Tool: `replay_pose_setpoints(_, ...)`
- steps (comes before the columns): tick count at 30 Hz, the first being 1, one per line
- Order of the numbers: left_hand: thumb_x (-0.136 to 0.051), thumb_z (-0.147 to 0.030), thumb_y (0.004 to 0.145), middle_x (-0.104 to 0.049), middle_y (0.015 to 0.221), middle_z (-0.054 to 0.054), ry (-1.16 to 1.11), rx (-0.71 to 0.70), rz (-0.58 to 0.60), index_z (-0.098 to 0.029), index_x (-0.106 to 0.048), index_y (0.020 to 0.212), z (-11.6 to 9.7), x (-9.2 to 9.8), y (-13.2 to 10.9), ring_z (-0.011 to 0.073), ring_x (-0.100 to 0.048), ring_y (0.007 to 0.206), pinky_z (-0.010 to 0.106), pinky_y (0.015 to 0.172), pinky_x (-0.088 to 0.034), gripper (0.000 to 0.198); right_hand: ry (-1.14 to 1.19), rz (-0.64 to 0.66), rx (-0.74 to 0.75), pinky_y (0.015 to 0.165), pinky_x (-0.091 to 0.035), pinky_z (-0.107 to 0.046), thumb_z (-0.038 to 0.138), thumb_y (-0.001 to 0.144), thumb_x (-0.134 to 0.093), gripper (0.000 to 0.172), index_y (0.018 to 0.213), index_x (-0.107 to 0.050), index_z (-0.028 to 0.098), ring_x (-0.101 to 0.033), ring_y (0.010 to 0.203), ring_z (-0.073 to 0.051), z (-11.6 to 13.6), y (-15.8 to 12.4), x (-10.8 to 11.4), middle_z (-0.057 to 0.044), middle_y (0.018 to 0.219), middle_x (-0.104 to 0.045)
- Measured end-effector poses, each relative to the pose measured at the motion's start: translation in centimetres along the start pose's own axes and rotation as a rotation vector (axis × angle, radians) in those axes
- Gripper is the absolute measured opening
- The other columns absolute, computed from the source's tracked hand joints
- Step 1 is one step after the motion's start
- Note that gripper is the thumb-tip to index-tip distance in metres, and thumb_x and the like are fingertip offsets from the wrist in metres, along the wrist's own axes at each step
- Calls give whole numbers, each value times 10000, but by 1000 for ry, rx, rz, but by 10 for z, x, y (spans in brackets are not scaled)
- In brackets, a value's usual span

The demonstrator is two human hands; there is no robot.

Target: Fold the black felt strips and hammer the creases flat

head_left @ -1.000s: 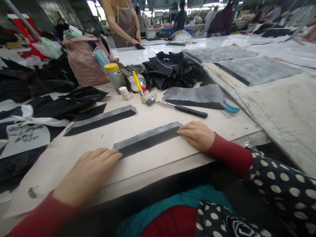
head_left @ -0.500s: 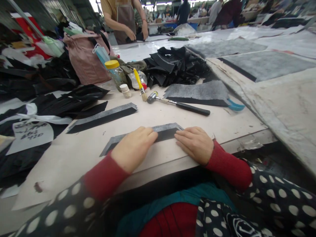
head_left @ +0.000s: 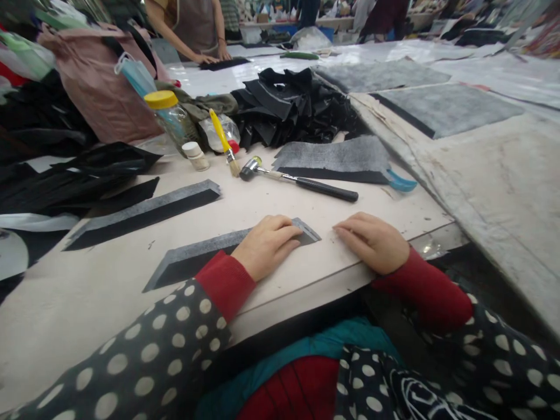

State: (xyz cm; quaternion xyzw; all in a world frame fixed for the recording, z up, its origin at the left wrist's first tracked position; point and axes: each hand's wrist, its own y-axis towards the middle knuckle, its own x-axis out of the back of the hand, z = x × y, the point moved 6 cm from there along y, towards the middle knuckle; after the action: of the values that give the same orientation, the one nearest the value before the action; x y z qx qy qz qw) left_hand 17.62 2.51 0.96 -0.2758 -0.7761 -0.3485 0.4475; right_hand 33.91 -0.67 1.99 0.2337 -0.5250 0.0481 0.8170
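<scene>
A long grey and black strip (head_left: 192,259) lies on the pale work board (head_left: 109,286) in front of me. My left hand (head_left: 266,245) rests flat on the strip's right end, fingers stretched out and pressing down. My right hand (head_left: 374,240) lies on the bare board just right of the strip's tip, fingers loosely curled, holding nothing. A second strip (head_left: 144,213) lies further back on the left. A hammer (head_left: 297,179) with a black handle lies beyond my hands.
Behind the hammer are a yellow brush (head_left: 224,143), a yellow-lidded jar (head_left: 168,116), a small bottle (head_left: 195,156), a grey sheet (head_left: 335,158), a heap of black pieces (head_left: 289,108) and a pink bag (head_left: 96,87). Another person (head_left: 188,26) works at the far end.
My left hand slid along the strip from its left end to its right end. My right hand came off the strip's tip onto the board. The view shifted slightly.
</scene>
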Motion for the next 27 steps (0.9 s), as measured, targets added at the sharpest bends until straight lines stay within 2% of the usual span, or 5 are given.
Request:
replay_pose_setpoints(5,-450,-284,841,-526,1014,63,18,10,13,-199,-560,1060,-1,-1,1,176,-469,925,333,835,-412,260,315,280,-337,541,-433,-242,249,828,-403,248,925,-612,157,-536,553,-112,-14,14,-16,-14,643,-601)
replay_pose_setpoints(8,-437,-280,847,-527,1005,61,47,-1,28,-207,-562,1070,-3,-1,1,174,-468,917,330,826,-409,266,706,459,-612,324,-304,-178,228,851,-371,233,968,-549,132,-394,332,-50,-11,21,-35,35,524,-538)
replay_pose_setpoints(12,-431,-286,850,-530,1004,69,79,-19,27,-209,-570,1069,-4,-1,0,178,-470,904,339,814,-409,271,968,594,-822,256,-227,-131,156,852,-379,142,910,-505,124,-425,311,-43,-10,27,-45,28,482,-547)
replay_pose_setpoints(21,-423,-268,857,-545,1080,61,120,-58,-1,-188,-553,1075,-8,-1,0,176,-475,941,333,854,-396,266,882,643,-824,247,-255,-122,158,830,-454,68,849,-515,135,-411,287,-40,-11,36,-42,45,446,-535)
replay_pose_setpoints(27,-436,-245,851,-577,1055,61,146,-92,-4,-147,-545,1039,-11,-1,1,166,-500,920,315,856,-390,238,1107,678,-899,256,-234,-127,155,795,-485,125,897,-550,123,-433,342,-39,-12,35,-46,22,525,-556)
